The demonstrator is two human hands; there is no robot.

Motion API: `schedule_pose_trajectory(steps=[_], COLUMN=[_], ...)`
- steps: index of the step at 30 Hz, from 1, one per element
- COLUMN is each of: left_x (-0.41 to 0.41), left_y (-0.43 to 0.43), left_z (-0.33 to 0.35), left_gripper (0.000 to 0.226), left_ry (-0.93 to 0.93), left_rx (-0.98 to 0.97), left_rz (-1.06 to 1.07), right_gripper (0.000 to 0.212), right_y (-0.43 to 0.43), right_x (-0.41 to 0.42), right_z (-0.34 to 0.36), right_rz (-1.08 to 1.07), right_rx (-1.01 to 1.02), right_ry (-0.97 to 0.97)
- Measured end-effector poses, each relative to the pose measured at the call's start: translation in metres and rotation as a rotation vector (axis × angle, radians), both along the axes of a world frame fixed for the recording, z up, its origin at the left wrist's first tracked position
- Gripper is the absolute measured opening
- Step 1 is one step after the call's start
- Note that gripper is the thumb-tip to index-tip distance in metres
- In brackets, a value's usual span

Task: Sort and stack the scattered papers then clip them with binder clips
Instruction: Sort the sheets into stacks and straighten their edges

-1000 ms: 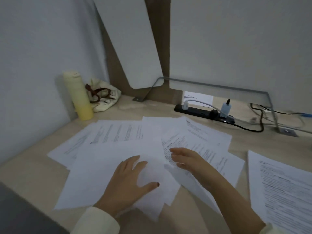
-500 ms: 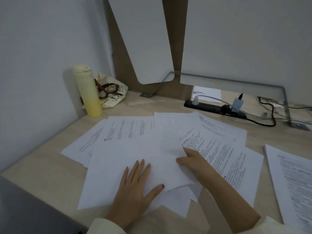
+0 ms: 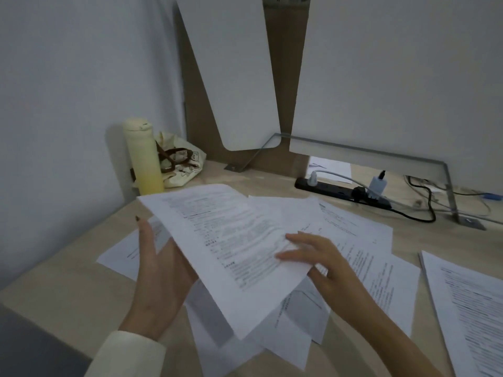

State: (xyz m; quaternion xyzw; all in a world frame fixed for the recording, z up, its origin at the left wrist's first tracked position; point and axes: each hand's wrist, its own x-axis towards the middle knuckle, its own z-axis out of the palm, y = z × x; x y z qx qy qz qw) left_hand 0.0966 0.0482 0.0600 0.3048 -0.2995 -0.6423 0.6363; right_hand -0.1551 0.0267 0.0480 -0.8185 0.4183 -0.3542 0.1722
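— Where are the papers (image 3: 362, 257)?

— Spread loosely over the bench (image 3: 68, 278), overlapping. One printed sheet (image 3: 231, 240) is held tilted above them. A separate pile (image 3: 468, 308) lies at the right edge.

— And the hands?

— The left hand (image 3: 158, 270) is palm up under the sheet's left side, fingers straight, thumb free. The right hand (image 3: 326, 265) pinches the sheet's right edge, fingers on top, thumb seemingly beneath.

— Any containers?

— A yellow bottle (image 3: 144, 159) stands upright by the wall, lid closed. Touching it is a cloth bag (image 3: 185, 167) with brown straps, slumped; what's in it I can't tell.

— Anything else?

— A power strip (image 3: 340, 190) at the back, with plugs in it.
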Motion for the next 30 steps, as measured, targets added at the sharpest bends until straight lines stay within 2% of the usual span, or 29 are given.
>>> schedule_pose_trajectory(steps=[2,4,5,7,9,11,13,15,19,22,25,30], left_x=[-0.001,-0.005,-0.005,-0.007,-0.006,-0.006,-0.008,-0.009,-0.005,-0.002,0.000,0.005], left_y=[-0.002,-0.008,-0.011,-0.014,-0.017,-0.020,-0.021,-0.021,-0.022,-0.024,-0.023,-0.020], left_z=[-0.017,-0.031,-0.040,-0.053,-0.061,-0.064,-0.067,-0.070,-0.069,-0.065,-0.065,-0.079], left_gripper=[0.077,0.045,0.037,0.040,0.045,0.046,0.048,0.048,0.061,0.065,0.049,0.037], left_ry=[-0.070,-0.241,-0.301,-0.342,-0.384,-0.408,-0.440,-0.492,-0.610,-0.738,-0.898,-0.895], left_rx=[0.055,0.132,0.193,0.276,0.313,0.345,0.352,0.335,0.272,0.237,0.228,0.281], left_rz=[-0.009,0.003,-0.002,-0.038,-0.029,0.028,0.059,0.083,0.184,0.246,0.297,0.318], right_gripper=[0.066,0.078,0.088,0.093,0.079,0.060,0.052,0.062,0.080,0.076,0.066,0.050], right_y=[-0.001,0.000,-0.001,0.003,0.004,0.001,-0.002,-0.005,0.005,0.009,0.010,0.014], right_x=[-0.002,-0.001,0.000,-0.001,-0.006,-0.017,-0.032,-0.052,-0.070,-0.071,-0.066,-0.060], right_z=[-0.024,-0.040,-0.046,-0.048,-0.045,-0.043,-0.038,-0.038,-0.030,-0.025,-0.025,-0.030], right_rz=[0.007,0.016,0.023,0.077,0.118,0.044,-0.103,-0.271,-0.313,-0.339,-0.343,-0.390], right_rx=[0.046,0.099,0.139,0.294,0.402,0.433,0.475,0.501,0.583,0.562,0.479,0.367], right_ry=[0.102,0.158,0.182,0.290,0.310,0.207,0.256,0.434,0.610,0.681,0.760,0.762])
